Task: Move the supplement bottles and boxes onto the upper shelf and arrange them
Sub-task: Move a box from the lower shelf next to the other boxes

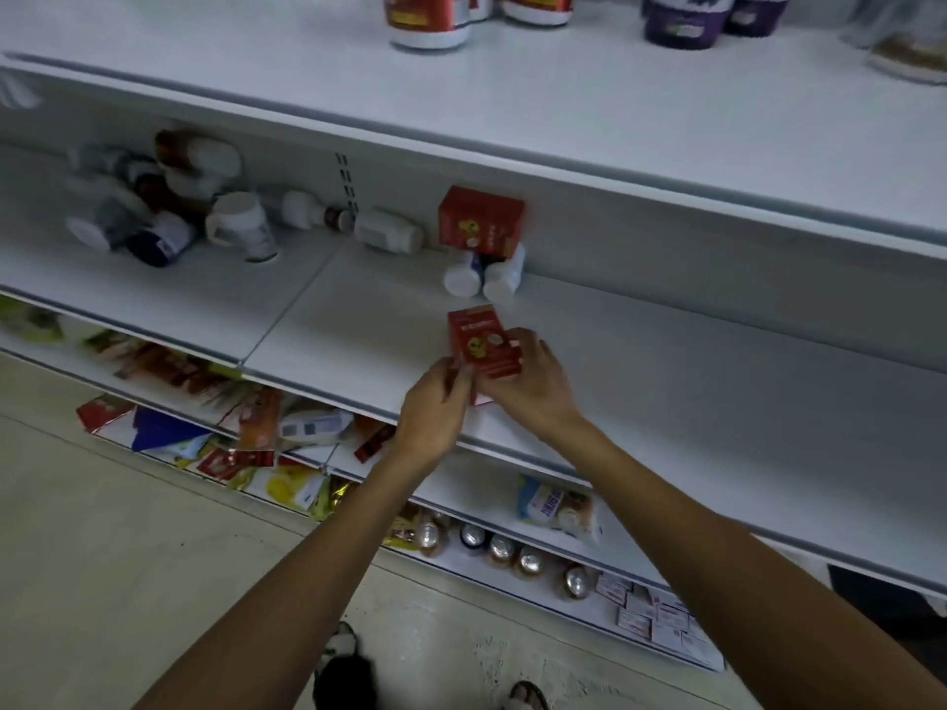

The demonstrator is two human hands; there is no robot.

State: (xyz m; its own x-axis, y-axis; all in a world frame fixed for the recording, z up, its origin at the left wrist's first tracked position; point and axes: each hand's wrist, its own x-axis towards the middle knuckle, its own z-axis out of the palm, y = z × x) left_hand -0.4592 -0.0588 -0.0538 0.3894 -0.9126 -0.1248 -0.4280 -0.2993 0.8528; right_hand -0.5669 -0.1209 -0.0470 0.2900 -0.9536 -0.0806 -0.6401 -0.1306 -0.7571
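Both my hands hold red boxes (480,340) stacked together at the front of the middle shelf (666,381). My right hand (533,386) grips them from the right, and my left hand (435,407) pinches their lower left corner. Behind them another red box (480,222) rests on two lying white bottles (484,276). Several toppled supplement bottles (169,207) lie piled at the shelf's back left, and a white bottle (389,232) lies near the middle. The upper shelf (512,105) carries red-labelled jars (430,17) and purple-labelled jars (686,20) at the top.
Lower shelves hold scattered packets (246,427), a row of small bottles (502,548) and flat boxes (656,617). The floor (128,556) lies at the left, with feet in sandals at the bottom edge. A pale packet (902,53) sits on the upper shelf at right.
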